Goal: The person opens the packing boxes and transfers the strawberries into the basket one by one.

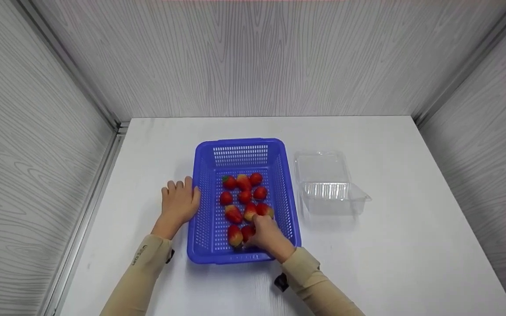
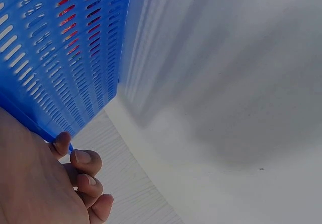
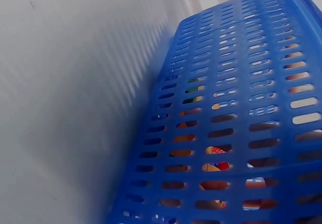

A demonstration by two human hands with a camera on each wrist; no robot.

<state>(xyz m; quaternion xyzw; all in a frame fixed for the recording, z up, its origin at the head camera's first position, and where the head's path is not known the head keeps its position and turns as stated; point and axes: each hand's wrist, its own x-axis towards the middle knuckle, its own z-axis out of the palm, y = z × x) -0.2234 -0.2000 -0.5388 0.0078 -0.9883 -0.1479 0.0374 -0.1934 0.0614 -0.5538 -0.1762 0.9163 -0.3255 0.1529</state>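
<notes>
A blue plastic basket (image 1: 204,245) with slotted walls holds several red strawberries (image 1: 234,214), some with pale yellow ends. At its left rim, my left hand (image 1: 179,202) grips the edge, the thumb lying on the rim. In the left wrist view that hand's curled fingers (image 2: 86,159) sit at the rim, outside the slotted wall. My right hand (image 1: 269,236) reaches over the near right corner into the basket. Its thumb and fingers close around a strawberry (image 1: 247,232), partly hidden by the hand. The right wrist view shows mostly the basket's outer wall (image 3: 236,128).
Right of the basket stands a clear plastic clamshell box (image 1: 334,199), its lid (image 1: 321,166) folded open toward the back. All this rests on a white table (image 1: 393,245). Grey wood-grain panels (image 1: 257,57) enclose the back and both sides.
</notes>
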